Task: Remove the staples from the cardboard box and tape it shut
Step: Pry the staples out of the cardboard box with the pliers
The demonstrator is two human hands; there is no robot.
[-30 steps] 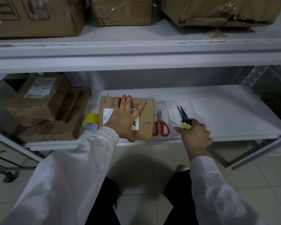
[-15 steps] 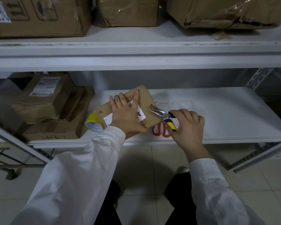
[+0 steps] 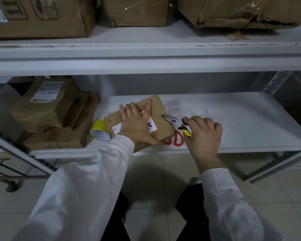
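Change: since half a second ago the pliers (image 3: 175, 122) are being kept at the same right-hand spot on the box top, and the cardboard box (image 3: 161, 117) is being held at much the same skewed angle.
Left hand: the left hand (image 3: 137, 125) is being pressed flat on the box top, fingers (image 3: 147, 110) spread apart over the white label (image 3: 151, 125), thumb hooked over the near edge.
Right hand: the right hand (image 3: 202, 132) is being closed around the black-and-yellow plier handles.
Pliers: the metal tips are being held against a staple (image 3: 161, 116) just right of the left fingers; whether the tips are gripping it cannot be told.
Box: it is being held down on the lower shelf (image 3: 233, 122), turned at an angle, directly under the left fingers.
Second staple: another staple (image 3: 109, 120) is being shown near the box's left corner, left of the left fingers.
Tape: a yellow tape roll (image 3: 99, 130) is being rested against the box's left side.
Scissors: red-handled scissors (image 3: 176, 139) are being partly covered by the box, between the two hands.
Sleeves: white sleeves (image 3: 87, 185) are being worn on both arms.
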